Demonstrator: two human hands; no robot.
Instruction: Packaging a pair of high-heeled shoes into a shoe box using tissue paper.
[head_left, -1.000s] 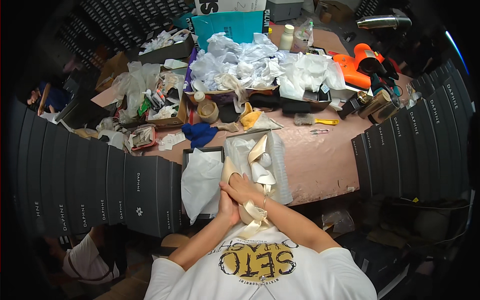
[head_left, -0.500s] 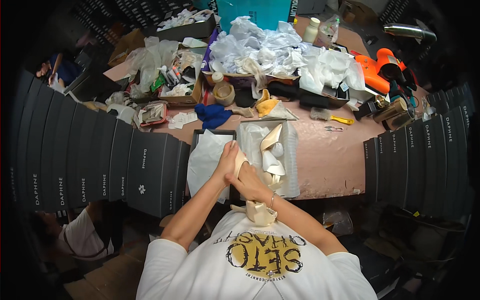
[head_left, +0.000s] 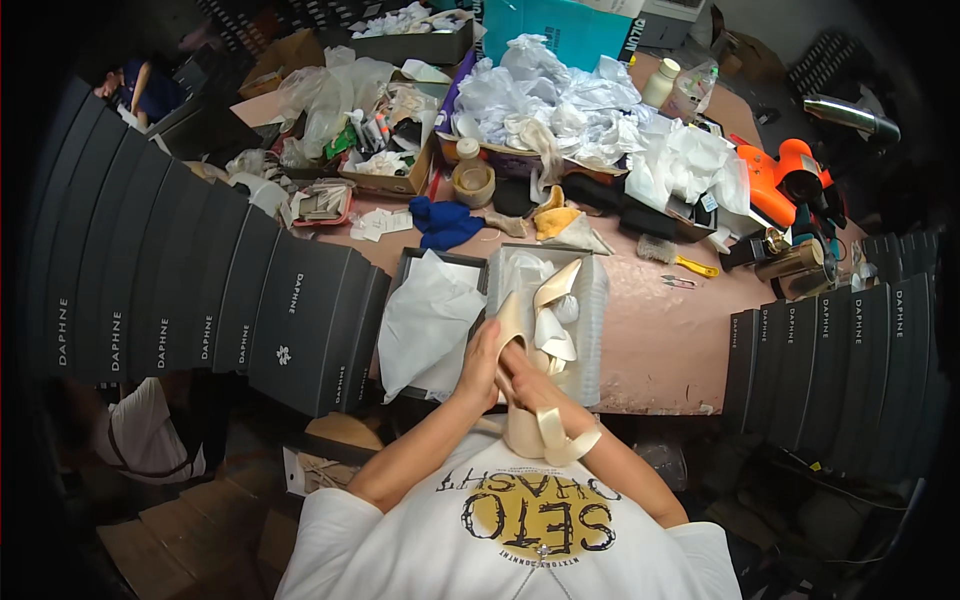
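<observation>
A cream pointed-toe shoe [head_left: 511, 318] is between my hands, its toe pointing away from me and its heel end with a loose ankle strap close to my shirt. My left hand [head_left: 482, 366] is wrapped along the shoe's left side. My right hand [head_left: 530, 384] is closed at the shoe's opening, with some fingertips hidden inside it. Just beyond, a matching cream shoe [head_left: 556, 290] with white stuffing lies in a box lined with clear bubbly plastic [head_left: 590, 350]. To its left, white tissue paper [head_left: 428, 312] covers much of a dark shoebox [head_left: 478, 262].
Stacks of dark shoeboxes stand at left [head_left: 310, 320] and right [head_left: 790, 370]. Farther back are a carton of crumpled white paper [head_left: 550, 100], a blue cloth [head_left: 442, 222], a yellow-handled brush [head_left: 690, 265], small snips [head_left: 678, 282] and an orange tool [head_left: 770, 185].
My hands have moved slightly right and nearer my body with the shoe. The toe now shows above my left hand, and the strap hangs looser by my right forearm. The head view has shifted.
</observation>
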